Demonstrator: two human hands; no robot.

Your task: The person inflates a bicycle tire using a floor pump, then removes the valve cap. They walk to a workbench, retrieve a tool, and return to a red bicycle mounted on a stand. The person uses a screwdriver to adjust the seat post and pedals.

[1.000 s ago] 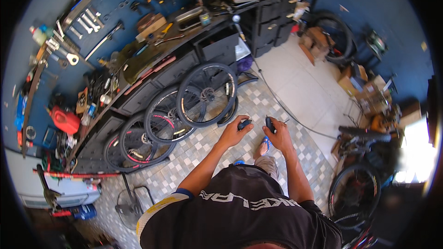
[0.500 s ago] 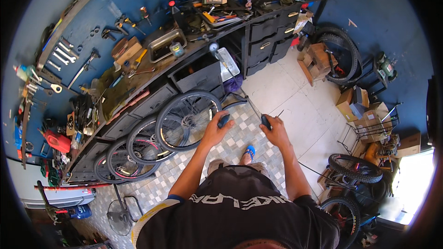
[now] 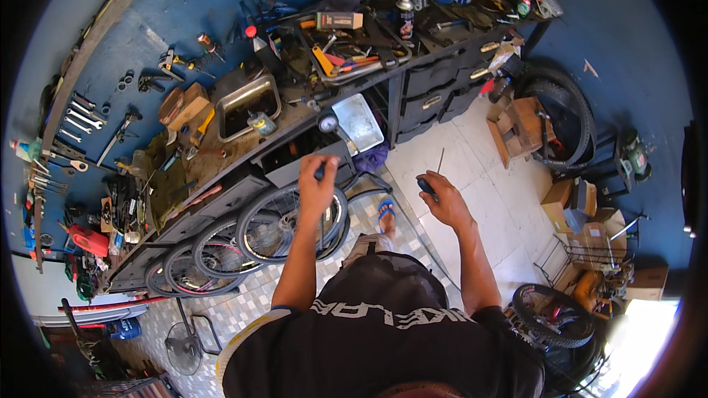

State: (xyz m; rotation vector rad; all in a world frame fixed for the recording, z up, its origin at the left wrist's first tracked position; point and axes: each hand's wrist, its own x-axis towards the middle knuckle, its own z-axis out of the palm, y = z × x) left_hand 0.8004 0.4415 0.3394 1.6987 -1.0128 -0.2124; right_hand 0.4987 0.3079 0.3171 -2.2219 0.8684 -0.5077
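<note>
My right hand (image 3: 451, 208) is closed around the dark handle of a screwdriver (image 3: 425, 186). A thin metal shaft beside that hand points up and away over the pale floor tiles. My left hand (image 3: 317, 190) is raised in front of the bench drawers, its fingers curled around a dark blue handle (image 3: 320, 172). Whatever extends from that handle is hidden or too small to make out. Just below and left of this hand, a bicycle wheel (image 3: 254, 250) leans with others against the drawers. Near the left hand, an open drawer (image 3: 284, 170) juts from the bench.
A long workbench (image 3: 243, 136) curves along the left and far side, carrying a metal basin (image 3: 270, 109), a tool tray (image 3: 402, 57) and bottles. A gauge (image 3: 327, 124) lies by a pale tray (image 3: 366, 119). Tyres (image 3: 586, 107), cardboard boxes (image 3: 560, 199) and a wooden crate (image 3: 525, 121) stand right.
My left hand has moved up and left, from beside the wheel's rim to before the open drawer. My right hand has shifted slightly right. The view has moved toward the bench.
</note>
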